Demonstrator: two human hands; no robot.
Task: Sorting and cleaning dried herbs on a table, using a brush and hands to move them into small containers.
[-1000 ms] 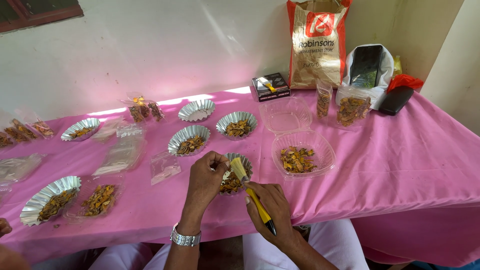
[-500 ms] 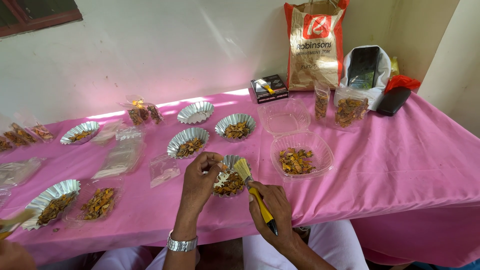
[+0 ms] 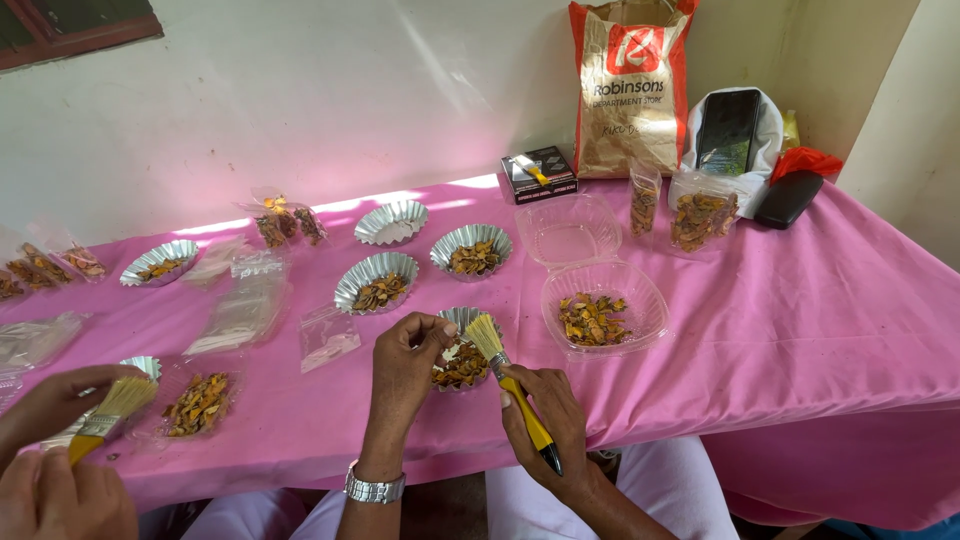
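Comparing with a second ago, the foil cup [image 3: 462,362] is now held tilted at the tabletop [image 3: 800,330] edge, pinched at its rim by the left hand [image 3: 408,362], and the brush [image 3: 512,385], gripped in the closed right hand [image 3: 545,425], has been brought bristles-first to the dried orange pieces inside. Brushing of that cup's contents is judged to be under way. A second brush [image 3: 100,415] has been brought into view at lower left, held by another person's hands [image 3: 50,440]. Six foil cups are counted in all, one of them empty [image 3: 391,222], along with two brushes, one clear clamshell tray [image 3: 598,310] holding pieces, and two filled clear bags [image 3: 690,215] near the paper bag [image 3: 628,85].
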